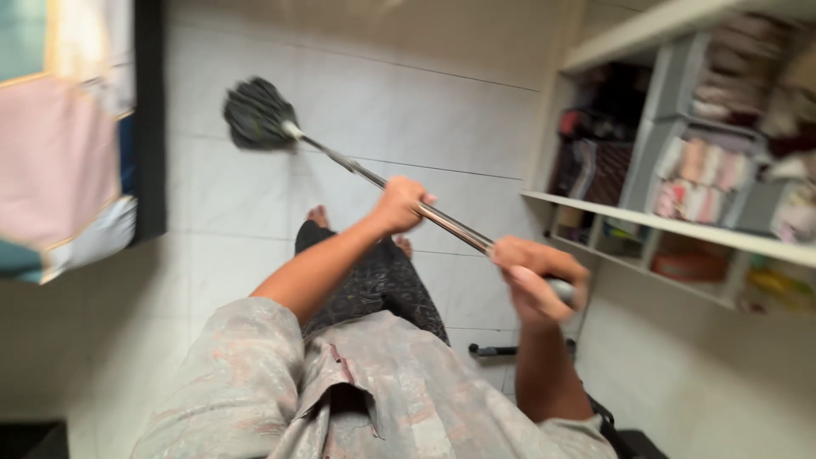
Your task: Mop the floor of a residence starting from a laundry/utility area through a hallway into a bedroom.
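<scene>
**Both hands on mop handle, mop head on floor tiles**

While the view is motion-blurred, the layout reads fine. Biggest item: pale glossy tiled floor [408, 93] with thin dark grout lines, filling most of the frame. Right side: white open shelving unit [680, 228] against the wall, stacked with folded fabrics in pink, cream and dark tones; grey fabric organiser boxes [671, 127] sit on the middle shelf. Lower shelf contents too blurred to identify. Left edge: patchwork bedspread in pink, teal and white [59, 144] over a dark frame edge.

Person in a grey-pink patterned tunic [340, 391] and dark patterned trousers [382, 285]; bare toes visible just past the trouser hem, on the tiles.

Long shiny metal mop handle [399, 191] runs diagonally from lower right to upper left. Its dark grey stringy mop head [255, 115] is down on the floor tiles at upper left, well ahead of the feet, near the bed edge.

Left hand [399, 204] is clenched around the handle at about mid-length, arm stretched forward. Right hand [535, 280] is wrapped around the handle's upper end, close to the shelving, fingers curled over the grip. Hands are apart along the shaft, both fully grasping.

Small dark bar-shaped object [497, 349] lies on the floor beside the right forearm; cannot tell what it is.
</scene>
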